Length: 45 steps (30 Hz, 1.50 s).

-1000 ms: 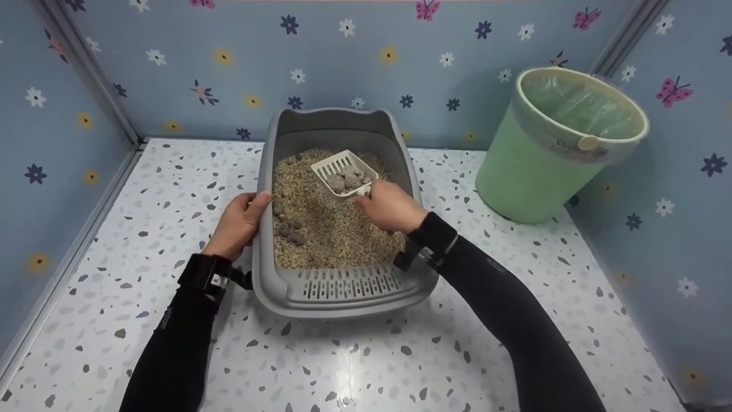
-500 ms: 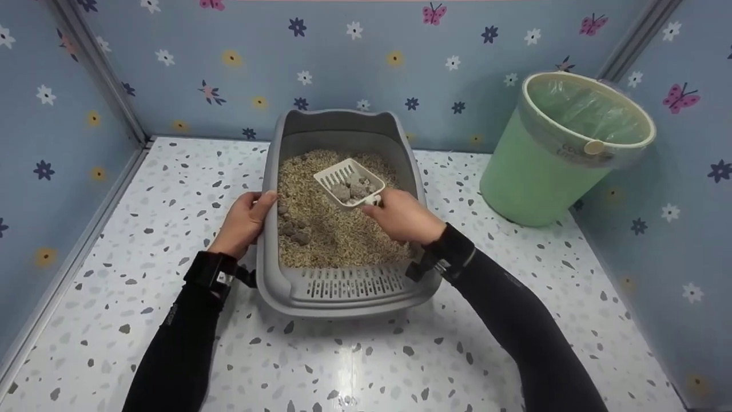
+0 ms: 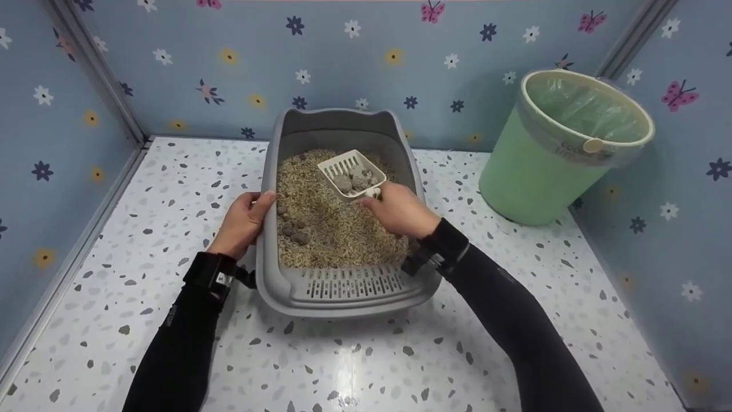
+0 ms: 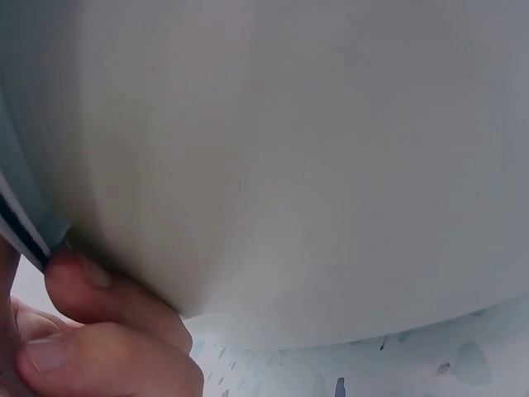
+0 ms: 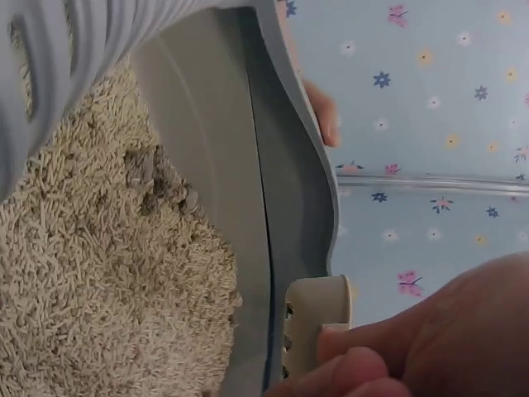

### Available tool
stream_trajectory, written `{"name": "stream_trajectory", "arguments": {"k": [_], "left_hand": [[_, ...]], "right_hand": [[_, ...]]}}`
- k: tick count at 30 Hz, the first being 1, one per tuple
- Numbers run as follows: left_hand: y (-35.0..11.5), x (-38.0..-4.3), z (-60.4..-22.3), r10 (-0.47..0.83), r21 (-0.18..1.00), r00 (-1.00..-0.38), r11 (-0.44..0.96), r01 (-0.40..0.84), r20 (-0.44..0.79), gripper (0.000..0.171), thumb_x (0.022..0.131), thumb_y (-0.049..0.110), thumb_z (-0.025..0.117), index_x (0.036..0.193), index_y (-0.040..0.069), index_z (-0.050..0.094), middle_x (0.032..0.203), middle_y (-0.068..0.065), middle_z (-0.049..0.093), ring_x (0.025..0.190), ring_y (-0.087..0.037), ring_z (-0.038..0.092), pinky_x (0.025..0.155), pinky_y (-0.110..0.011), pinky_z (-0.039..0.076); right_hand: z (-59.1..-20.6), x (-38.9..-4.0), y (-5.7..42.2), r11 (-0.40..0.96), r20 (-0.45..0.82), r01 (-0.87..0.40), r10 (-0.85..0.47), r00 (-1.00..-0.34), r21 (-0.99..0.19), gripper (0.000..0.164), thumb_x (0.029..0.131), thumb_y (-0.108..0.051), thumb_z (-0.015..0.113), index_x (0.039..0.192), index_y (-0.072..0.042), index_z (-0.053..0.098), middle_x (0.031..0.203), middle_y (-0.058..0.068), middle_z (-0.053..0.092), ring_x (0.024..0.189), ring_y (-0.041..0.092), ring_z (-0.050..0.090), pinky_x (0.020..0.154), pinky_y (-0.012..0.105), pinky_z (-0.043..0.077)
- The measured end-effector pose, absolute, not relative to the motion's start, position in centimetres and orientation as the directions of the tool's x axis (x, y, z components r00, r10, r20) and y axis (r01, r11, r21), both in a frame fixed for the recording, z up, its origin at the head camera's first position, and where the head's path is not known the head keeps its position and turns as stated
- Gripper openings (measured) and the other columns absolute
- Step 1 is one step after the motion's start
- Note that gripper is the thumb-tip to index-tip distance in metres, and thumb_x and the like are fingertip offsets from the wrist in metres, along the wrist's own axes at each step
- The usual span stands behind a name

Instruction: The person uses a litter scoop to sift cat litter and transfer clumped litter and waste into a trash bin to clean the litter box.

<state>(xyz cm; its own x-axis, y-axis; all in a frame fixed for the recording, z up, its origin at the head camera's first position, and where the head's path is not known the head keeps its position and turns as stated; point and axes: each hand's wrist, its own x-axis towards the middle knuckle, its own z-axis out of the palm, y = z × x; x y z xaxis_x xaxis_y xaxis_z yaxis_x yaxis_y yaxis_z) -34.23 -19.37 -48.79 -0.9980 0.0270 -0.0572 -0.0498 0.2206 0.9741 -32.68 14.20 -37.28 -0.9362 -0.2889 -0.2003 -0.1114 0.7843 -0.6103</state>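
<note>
A grey litter box with tan pellet litter stands on the speckled surface. My left hand grips its left rim, thumb on top; in the left wrist view, curled fingers show below the rim beside the outer wall. My right hand holds the handle of a cream litter scoop above the litter. Several greyish clumps lie in the scoop's slotted pan. Darker clumps rest on the litter at the left side. The right wrist view shows the scoop mostly edge-on.
A green waste bin with a clear liner stands at the back right. Flower-patterned walls rise behind and on both sides. A slotted ledge forms the box's near end.
The right hand and scoop have shifted slightly right, dipping toward me and then rising a little, with the clumps still in the pan. The left hand keeps its hold on the rim.
</note>
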Motion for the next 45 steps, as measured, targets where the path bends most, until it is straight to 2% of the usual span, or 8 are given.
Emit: {"name": "stream_trajectory", "arguments": {"k": [4, 9, 15, 19, 25, 29, 35, 45], "left_hand": [[-19.2, -34.1, -48.9, 0.03, 0.972, -0.998, 0.23, -0.044, -0.052, 0.086, 0.109, 0.067, 0.058, 0.153, -0.007, 0.05, 0.109, -0.013, 0.064, 0.072, -0.013, 0.061, 0.053, -0.027, 0.051], [-19.2, -34.1, -49.1, 0.028, 0.977, -0.998, 0.209, -0.047, -0.054, 0.084, 0.11, 0.066, 0.058, 0.153, -0.005, 0.049, 0.107, -0.011, 0.065, 0.069, -0.012, 0.059, 0.052, -0.027, 0.049], [-19.2, -34.0, -49.1, 0.042, 0.978, -0.996, 0.2, -0.064, -0.074, 0.082, 0.111, 0.064, 0.057, 0.155, -0.004, 0.048, 0.108, -0.01, 0.063, 0.072, -0.012, 0.058, 0.054, -0.028, 0.05], [-19.4, -34.1, -48.9, 0.016, 0.98, -0.998, 0.192, -0.051, -0.055, 0.082, 0.11, 0.065, 0.058, 0.152, -0.005, 0.05, 0.106, -0.009, 0.063, 0.071, -0.012, 0.06, 0.052, -0.028, 0.051], [-19.3, -34.2, -48.9, 0.042, 0.98, -0.997, 0.193, -0.055, -0.064, 0.083, 0.11, 0.065, 0.059, 0.154, -0.005, 0.049, 0.108, -0.009, 0.067, 0.068, -0.011, 0.058, 0.051, -0.027, 0.048], [-19.5, -34.2, -48.8, 0.013, 0.98, -0.999, 0.195, -0.045, -0.049, 0.084, 0.109, 0.067, 0.059, 0.151, -0.006, 0.051, 0.105, -0.01, 0.063, 0.068, -0.011, 0.059, 0.05, -0.026, 0.049], [-19.5, -34.2, -48.8, 0.02, 0.98, -0.998, 0.194, -0.048, -0.053, 0.084, 0.109, 0.067, 0.06, 0.149, -0.006, 0.052, 0.104, -0.011, 0.063, 0.067, -0.011, 0.059, 0.049, -0.026, 0.049], [-19.6, -34.2, -48.9, 0.026, 0.976, -0.998, 0.212, -0.042, -0.049, 0.085, 0.11, 0.067, 0.057, 0.154, -0.005, 0.049, 0.108, -0.012, 0.062, 0.071, -0.012, 0.06, 0.052, -0.028, 0.051]], "right_hand": [[-37.1, -31.9, 15.0, 0.758, -0.202, -0.12, -0.318, -0.926, -0.641, 0.032, 0.116, -0.033, 0.062, 0.14, -0.012, 0.066, 0.076, -0.003, 0.052, 0.054, 0.011, 0.046, 0.045, 0.028, 0.043], [-37.1, -32.4, 14.8, 0.751, -0.177, -0.128, -0.312, -0.934, -0.648, 0.029, 0.117, -0.035, 0.06, 0.116, -0.007, 0.067, 0.07, -0.006, 0.048, 0.05, 0.01, 0.045, 0.044, 0.026, 0.042], [-37.4, -32.3, 14.8, 0.769, -0.218, -0.109, -0.31, -0.925, -0.63, 0.031, 0.117, -0.034, 0.061, 0.141, -0.015, 0.065, 0.075, -0.003, 0.051, 0.052, 0.012, 0.046, 0.043, 0.029, 0.043], [-37.2, -33.1, 14.3, 0.756, -0.174, -0.14, -0.32, -0.931, -0.64, 0.03, 0.117, -0.037, 0.06, 0.111, -0.008, 0.067, 0.068, -0.005, 0.05, 0.049, 0.01, 0.047, 0.044, 0.026, 0.044], [-37.2, -32.3, 15.2, 0.775, -0.199, -0.135, -0.321, -0.926, -0.618, 0.035, 0.116, -0.034, 0.063, 0.146, -0.016, 0.064, 0.076, -0.004, 0.053, 0.054, 0.012, 0.048, 0.046, 0.03, 0.046], [-37.5, -32.4, 15.1, 0.772, -0.16, -0.17, -0.331, -0.93, -0.613, 0.03, 0.116, -0.037, 0.062, 0.125, -0.009, 0.069, 0.074, -0.005, 0.051, 0.054, 0.01, 0.046, 0.047, 0.028, 0.044], [-37.5, -31.7, 14.9, 0.787, -0.218, -0.12, -0.309, -0.926, -0.605, 0.037, 0.116, -0.033, 0.063, 0.15, -0.017, 0.062, 0.08, -0.001, 0.054, 0.053, 0.012, 0.048, 0.043, 0.03, 0.047], [-37.3, -31.8, 14.7, 0.78, -0.202, -0.152, -0.336, -0.92, -0.607, 0.033, 0.116, -0.032, 0.063, 0.144, -0.014, 0.066, 0.077, -0.003, 0.053, 0.052, 0.012, 0.047, 0.043, 0.029, 0.045]]}}
